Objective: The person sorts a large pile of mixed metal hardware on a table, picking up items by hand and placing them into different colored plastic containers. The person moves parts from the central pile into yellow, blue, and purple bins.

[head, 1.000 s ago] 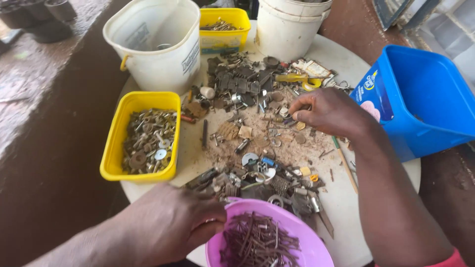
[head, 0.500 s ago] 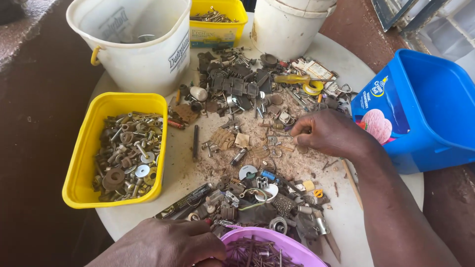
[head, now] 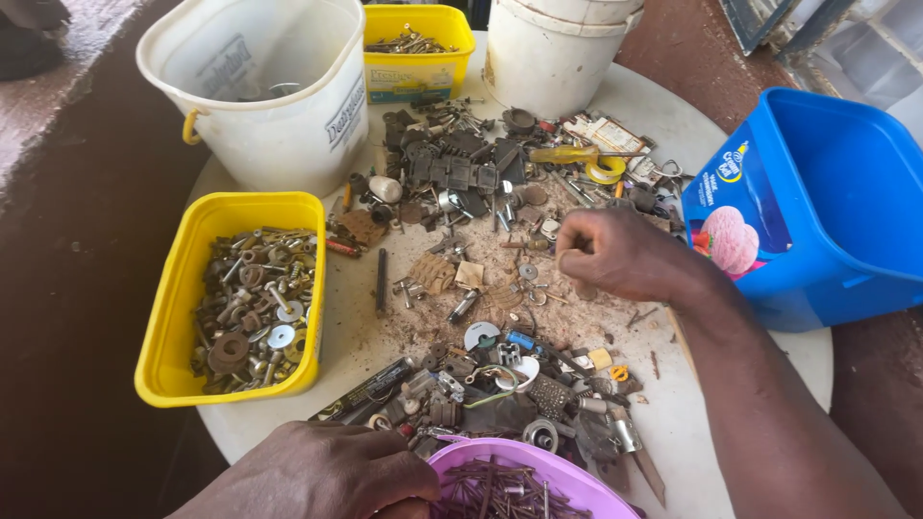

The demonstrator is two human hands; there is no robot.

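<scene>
Left hand [head: 322, 471] sits closest, fingers curled on the rim of the purple bowl [head: 577, 473] full of rusty nails; past that is the scrap pile [head: 481, 288] on the round counter [head: 673, 413]; right hand [head: 615, 252] is bunched in the middle of it, can't tell if it's pinching anything; looks like the sorting stage, so next move needs a clean pick of one small piece; yellow tub [head: 168, 317] of washers sits left, blue tub [head: 846, 202] right, white bucket [head: 260, 96] at the back.

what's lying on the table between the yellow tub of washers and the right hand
In the head view, between the yellow plastic tub and right hand lie a dark metal rod, small screws and rusty scrap.
</scene>
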